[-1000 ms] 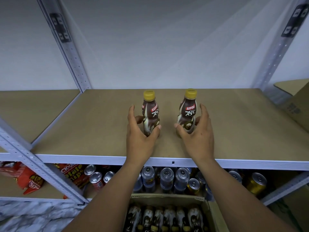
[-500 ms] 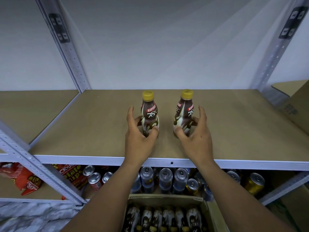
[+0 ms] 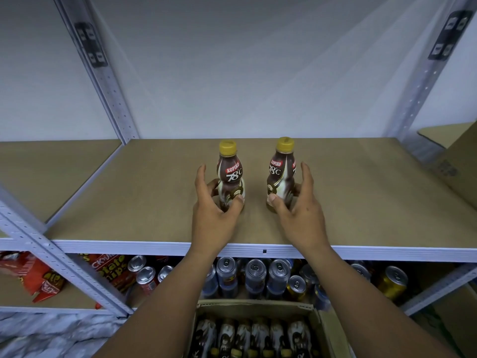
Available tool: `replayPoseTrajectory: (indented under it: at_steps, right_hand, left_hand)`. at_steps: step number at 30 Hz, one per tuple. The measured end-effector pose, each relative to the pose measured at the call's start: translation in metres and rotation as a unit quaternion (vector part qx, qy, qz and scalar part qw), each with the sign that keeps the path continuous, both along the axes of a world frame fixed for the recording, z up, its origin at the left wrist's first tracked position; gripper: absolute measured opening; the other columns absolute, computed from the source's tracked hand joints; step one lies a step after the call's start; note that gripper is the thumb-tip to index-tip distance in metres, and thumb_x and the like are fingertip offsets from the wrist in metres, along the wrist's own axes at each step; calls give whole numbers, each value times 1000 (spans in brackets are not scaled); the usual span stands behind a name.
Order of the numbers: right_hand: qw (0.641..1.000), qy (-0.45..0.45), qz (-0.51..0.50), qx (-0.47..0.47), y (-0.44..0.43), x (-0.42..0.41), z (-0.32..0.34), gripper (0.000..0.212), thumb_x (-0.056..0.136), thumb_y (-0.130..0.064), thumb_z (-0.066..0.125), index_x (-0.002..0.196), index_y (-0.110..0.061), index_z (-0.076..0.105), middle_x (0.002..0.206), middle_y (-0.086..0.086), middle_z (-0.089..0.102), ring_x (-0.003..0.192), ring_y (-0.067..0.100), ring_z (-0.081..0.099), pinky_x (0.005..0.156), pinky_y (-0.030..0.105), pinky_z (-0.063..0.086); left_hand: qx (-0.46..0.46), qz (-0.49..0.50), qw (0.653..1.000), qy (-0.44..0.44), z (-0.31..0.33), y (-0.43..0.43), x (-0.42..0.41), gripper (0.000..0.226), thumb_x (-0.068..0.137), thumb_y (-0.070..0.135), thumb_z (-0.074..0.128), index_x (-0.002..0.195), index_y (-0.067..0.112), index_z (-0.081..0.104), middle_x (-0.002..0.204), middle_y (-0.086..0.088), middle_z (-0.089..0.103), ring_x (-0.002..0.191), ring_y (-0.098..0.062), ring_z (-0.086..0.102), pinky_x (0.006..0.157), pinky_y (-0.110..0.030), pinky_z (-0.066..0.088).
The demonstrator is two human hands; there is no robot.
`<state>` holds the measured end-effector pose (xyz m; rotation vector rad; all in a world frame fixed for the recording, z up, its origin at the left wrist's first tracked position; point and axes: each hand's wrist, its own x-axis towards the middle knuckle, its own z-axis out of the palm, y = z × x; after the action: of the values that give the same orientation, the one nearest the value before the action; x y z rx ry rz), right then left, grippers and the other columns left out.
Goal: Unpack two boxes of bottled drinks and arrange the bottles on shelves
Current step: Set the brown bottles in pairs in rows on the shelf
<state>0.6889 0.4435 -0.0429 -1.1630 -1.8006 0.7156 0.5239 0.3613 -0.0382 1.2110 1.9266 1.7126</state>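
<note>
Two brown coffee bottles with yellow caps stand upright, side by side, on the tan shelf board (image 3: pixel 361 202). My left hand (image 3: pixel 214 218) holds the left bottle (image 3: pixel 229 174) low down, thumb on its front and fingers curled behind it. My right hand (image 3: pixel 299 218) holds the right bottle (image 3: pixel 281 171) the same way, thumb at its base. Both index fingers point up, off the bottles. Below, an open cardboard box (image 3: pixel 258 304) contains several more of these bottles (image 3: pixel 258 337).
Several drink cans (image 3: pixel 255 275) stand on the lower shelf behind the box, with red chip bags (image 3: pixel 38 277) to the left. A cardboard box (image 3: pixel 459 164) sits at the shelf's right end. Slanted metal uprights (image 3: pixel 108 81) frame the bay.
Both bottles have been turned on the spot between my fingers; their labels now face more to the front. The hands stay at the bottle bases.
</note>
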Motion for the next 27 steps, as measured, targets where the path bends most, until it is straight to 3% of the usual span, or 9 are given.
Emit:
replayPoseTrajectory:
  at_steps: [4,7,10,13,18,27]
  right_hand:
    - [1000,3,22,2,1,0,-2,94,93,-38,69,158,-43,1,130,-10,66,112,20,67,96,46,54]
    - [1000,7,13,-5,-1,-1,0,102,87,-51,74,158,-42,1,129,-13,61,114,16,64,97,44,54]
    - [1000,-13,-25,-2,-2,-1,2,118,74,-65,79,160,-37,3,141,0,50,124,18,54,100,43,50]
    - [998,-39,-55,5,-2,-3,2,121,70,-67,81,160,-34,6,134,5,48,119,23,53,96,45,51]
    - [998,-46,-46,20,3,-5,-3,107,78,-58,79,158,-31,14,124,6,59,114,27,57,95,53,51]
    - [998,-27,47,16,-1,0,-3,95,94,-37,68,160,-38,0,129,-12,62,108,14,63,94,44,53]
  left_hand:
    - [0,1,1000,-2,0,1,-1,99,88,20,77,161,34,12,138,9,60,99,20,60,78,2,42]
    - [2,0,1000,-1,-1,0,-1,99,88,21,77,161,35,12,137,9,60,101,17,61,78,1,43]
    - [4,0,1000,-1,-2,0,-2,99,88,22,78,160,36,12,136,10,60,102,15,62,79,-1,44]
    - [4,-1,1000,-2,-3,0,-3,99,89,25,77,160,38,11,139,10,60,105,12,63,83,-6,47]
    - [3,-2,1000,4,-3,0,-2,98,89,23,77,161,35,11,138,9,60,102,15,62,80,-1,45]
    - [3,2,1000,5,-3,1,-2,98,88,27,77,160,39,11,142,8,59,108,8,63,86,-9,46]
